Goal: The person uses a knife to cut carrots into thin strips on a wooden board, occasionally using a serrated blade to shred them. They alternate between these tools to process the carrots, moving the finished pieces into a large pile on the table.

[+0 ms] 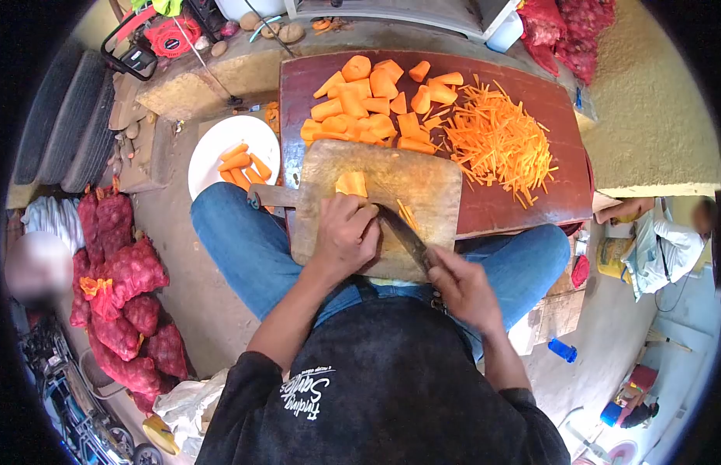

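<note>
My right hand (463, 288) is wrapped round the handle of a kitchen knife (405, 237), whose dark blade lies over the wooden cutting board (322, 172). Beside the blade, my left hand (346, 232) is closed with its fingers bent down on the board; whatever is under them is hidden. A pale orange carrot slice (350, 184) lies just beyond its knuckles. A few thin carrot sticks (408, 215) rest to the right of the blade. Behind the board sit several peeled carrot chunks (353, 101) and a heap of carrot strips (504, 143).
The board rests partly on a dark red table (562, 108). At its left stands a white bowl (209, 147) holding carrot pieces (236, 160). Red mesh sacks (128, 279) and tyres (58, 116) are on the left. Another person (663, 248) is at the far right.
</note>
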Demonstrator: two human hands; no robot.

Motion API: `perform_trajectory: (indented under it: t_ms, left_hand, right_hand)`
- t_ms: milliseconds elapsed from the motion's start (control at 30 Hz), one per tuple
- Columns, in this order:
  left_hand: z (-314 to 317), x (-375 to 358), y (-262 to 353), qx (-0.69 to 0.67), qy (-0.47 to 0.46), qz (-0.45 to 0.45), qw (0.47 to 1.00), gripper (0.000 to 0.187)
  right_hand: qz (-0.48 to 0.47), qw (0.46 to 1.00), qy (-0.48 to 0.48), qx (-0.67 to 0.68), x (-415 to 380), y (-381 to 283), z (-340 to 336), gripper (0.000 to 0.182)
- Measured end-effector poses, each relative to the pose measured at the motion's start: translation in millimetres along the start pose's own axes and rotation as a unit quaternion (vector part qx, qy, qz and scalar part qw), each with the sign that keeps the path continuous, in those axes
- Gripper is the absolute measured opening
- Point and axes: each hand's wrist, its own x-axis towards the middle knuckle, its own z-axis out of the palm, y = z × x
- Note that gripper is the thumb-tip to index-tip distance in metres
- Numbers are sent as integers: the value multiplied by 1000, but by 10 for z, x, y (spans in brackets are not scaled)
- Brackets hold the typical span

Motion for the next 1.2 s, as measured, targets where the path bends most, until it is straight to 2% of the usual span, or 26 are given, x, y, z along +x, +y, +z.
perform_trajectory:
  t_ms: [33, 67, 100, 167, 200, 300, 400, 567, 633, 700, 800, 900, 1033, 1100, 1200]
  left_hand:
    - [-21, 6, -18, 4, 1, -6, 1000, 21]
    - [-45, 13, -34, 8, 2, -12, 1000, 25]
    - [-76, 36, -40, 32, 4, -12, 999, 28]
    - [-139, 106, -63, 81, 9, -12, 997, 35]
    - [-156, 110, -102, 98, -2, -29, 995, 42]
    - [-217, 183, -154, 113, 6, -51, 992, 47]
    - [-254, 234, -186, 104, -17, -39, 994, 48]
    - [-97, 150, -223, 52, -49, -40, 997, 41]
    - [-41, 140, -155, 46, -62, -32, 996, 41]
    - [-41, 122, -47, 49, -73, -20, 996, 41]
    - [-54, 93, 9, 41, -72, 4, 997, 38]
    - [-53, 71, 12, 35, -74, 9, 997, 36]
    - [-57, 74, 41, 32, -88, 2, 996, 35]
    - [-60, 89, 62, 32, -90, -1, 995, 28]
    - [-35, 106, 46, 21, -81, -1, 996, 24]
  right_hand:
    - [-30, 999, 2, -15, 112, 37, -95, 37]
    - [66, 998, -19, -17, 206, 25, -286, 37]
    - [109, 994, -9, -21, 347, 39, -420, 38]
    - [-61, 985, 82, -136, 692, 426, -700, 38]
    - [-24, 982, 109, -153, 852, 347, -839, 40]
    - [54, 964, 199, -168, 1102, 166, -1014, 42]
    - [32, 974, 204, -94, 965, 234, -915, 41]
    - [30, 997, 74, 15, 439, 11, -285, 40]
    - [-36, 999, 23, -28, 325, -122, -155, 41]
    - [-44, 999, 4, -9, 278, -300, -56, 39]
    - [-27, 999, -17, -10, 219, -349, 31, 38]
    - [-63, 997, 11, -35, 162, -321, 129, 38]
    - [-7, 997, -6, -77, 80, -500, 93, 42]
    - [13, 997, -16, -80, 61, -550, 79, 43]
    - [-15, 994, -6, -111, 83, -435, 144, 43]
